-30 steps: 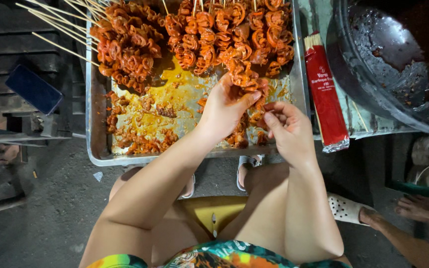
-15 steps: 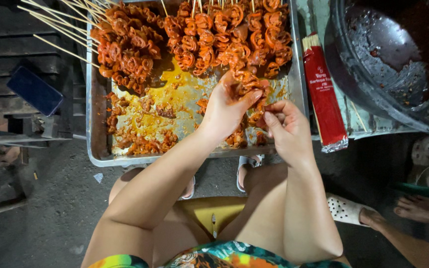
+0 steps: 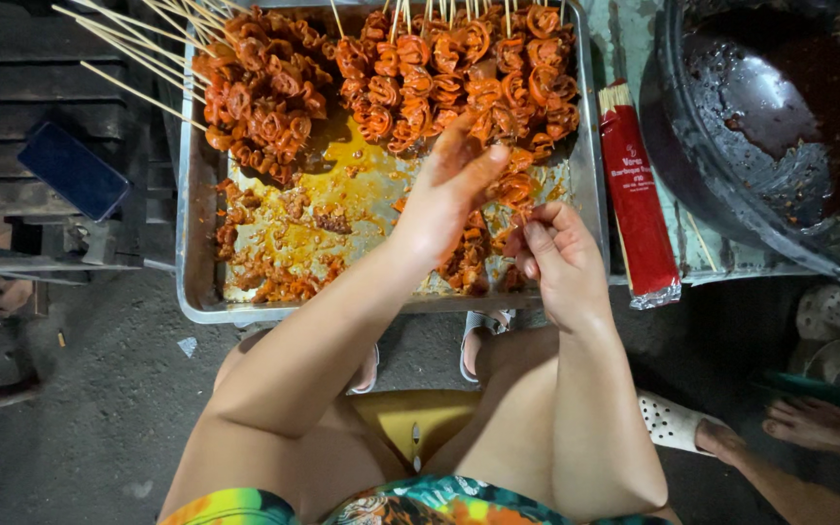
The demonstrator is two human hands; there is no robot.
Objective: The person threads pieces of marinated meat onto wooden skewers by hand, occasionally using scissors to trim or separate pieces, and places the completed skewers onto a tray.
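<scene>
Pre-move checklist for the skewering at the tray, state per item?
1. Left hand over the tray, on the marinated pieces: ok.
2. Right hand pinching a piece at the tray's near edge: ok.
3. Stick visible in either hand: cannot tell.
4. Loose meat left in the tray: ok.
5. Finished skewers piled at the far side, clear of the hands: ok.
6. Stick packet beside the tray: ok.

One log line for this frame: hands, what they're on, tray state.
left hand: fingers on marinated meat pieces | right hand: pinching same pieces | metal tray: finished skewers along far side, loose meat and sauce near side | red skewer pack: right of tray
</scene>
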